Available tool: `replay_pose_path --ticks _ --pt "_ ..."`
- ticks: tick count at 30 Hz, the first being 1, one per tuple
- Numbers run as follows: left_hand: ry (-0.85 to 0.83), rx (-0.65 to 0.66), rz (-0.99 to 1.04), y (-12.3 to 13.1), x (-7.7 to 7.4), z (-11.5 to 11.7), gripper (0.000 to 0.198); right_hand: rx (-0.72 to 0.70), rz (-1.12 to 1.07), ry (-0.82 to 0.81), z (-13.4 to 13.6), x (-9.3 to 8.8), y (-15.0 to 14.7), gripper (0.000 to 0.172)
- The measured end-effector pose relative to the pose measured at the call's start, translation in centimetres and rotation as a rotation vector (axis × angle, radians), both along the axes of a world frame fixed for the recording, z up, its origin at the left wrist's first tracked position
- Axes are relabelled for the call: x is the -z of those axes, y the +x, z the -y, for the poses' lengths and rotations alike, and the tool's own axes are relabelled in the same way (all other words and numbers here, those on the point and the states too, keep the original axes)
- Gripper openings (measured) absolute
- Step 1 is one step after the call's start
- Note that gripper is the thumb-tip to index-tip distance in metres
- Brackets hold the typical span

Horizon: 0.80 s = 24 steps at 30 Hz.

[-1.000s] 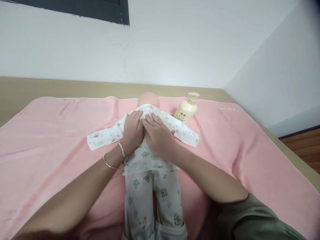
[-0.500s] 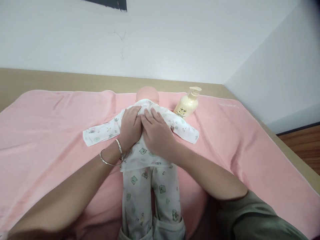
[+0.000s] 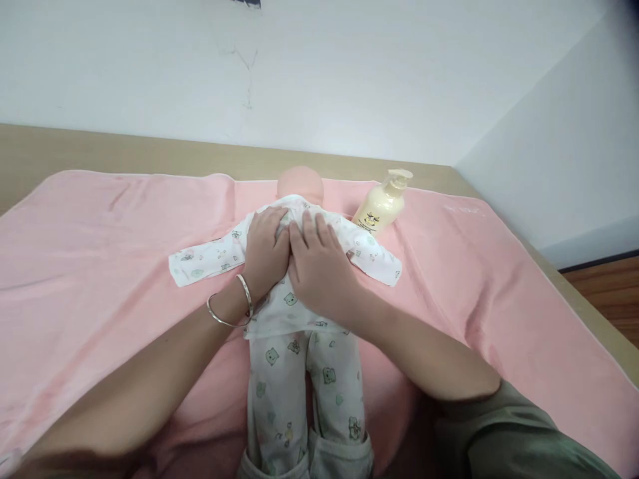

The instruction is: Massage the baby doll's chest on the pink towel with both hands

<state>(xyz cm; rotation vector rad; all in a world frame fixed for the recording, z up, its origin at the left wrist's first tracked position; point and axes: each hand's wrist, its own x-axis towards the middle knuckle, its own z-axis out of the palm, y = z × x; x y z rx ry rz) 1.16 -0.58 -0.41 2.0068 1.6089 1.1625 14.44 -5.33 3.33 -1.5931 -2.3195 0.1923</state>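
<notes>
A baby doll (image 3: 301,185) lies face down on a pink towel (image 3: 100,266), dressed in a white printed top and trousers (image 3: 299,386). Its sleeves are spread out to both sides. My left hand (image 3: 265,251), with two bangles on the wrist, lies flat on the left side of the doll's back. Beside it, my right hand (image 3: 319,266) rests flat on the right side of the back, fingers stretched toward the neck. Both hands are open and hold nothing.
A cream pump bottle (image 3: 382,203) lies tilted on the towel just right of the doll's head. The towel covers a wooden surface (image 3: 124,153) against a white wall. A wood floor (image 3: 606,293) shows at the right.
Both hands have slid slightly up the doll's back toward the neck. The view has shifted a little.
</notes>
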Motion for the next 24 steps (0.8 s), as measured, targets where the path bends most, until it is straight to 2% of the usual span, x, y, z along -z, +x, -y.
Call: replay_pose_path --ticks 2,5,10,15,17,19,21,24 --pt "-0.005 0.0 -0.012 0.0 0.1 0.0 0.047 -0.068 0.004 0.024 0.3 0.1 -0.2 0.062" --pt "-0.026 -0.004 -0.026 -0.1 0.1 0.0 0.051 -0.104 -0.046 -0.043 -1.7 -0.3 0.7 0.06" --pt "-0.073 -0.003 -0.066 0.1 0.2 -0.1 0.061 0.015 -0.153 -0.147 -5.3 -0.3 2.4 0.066" --pt "-0.049 -0.008 -0.08 -0.1 -0.1 0.0 0.056 0.018 -0.18 -0.105 -4.8 0.4 2.1 0.067" --pt "-0.063 0.007 -0.053 -0.1 -1.1 0.0 0.051 0.005 -0.175 -0.047 -4.5 -0.2 2.3 0.064" --pt "-0.117 0.032 0.089 0.5 -2.8 -0.3 0.047 0.0 -0.172 0.085 -4.6 -1.5 3.3 0.06" --pt "-0.192 0.112 0.364 1.9 -5.0 -0.9 0.044 0.055 -0.197 0.304 -5.2 -3.0 5.1 0.059" --pt "-0.392 0.388 0.864 5.3 -8.3 -2.2 0.053 0.238 -0.266 0.589 -6.9 -4.5 8.5 0.06"
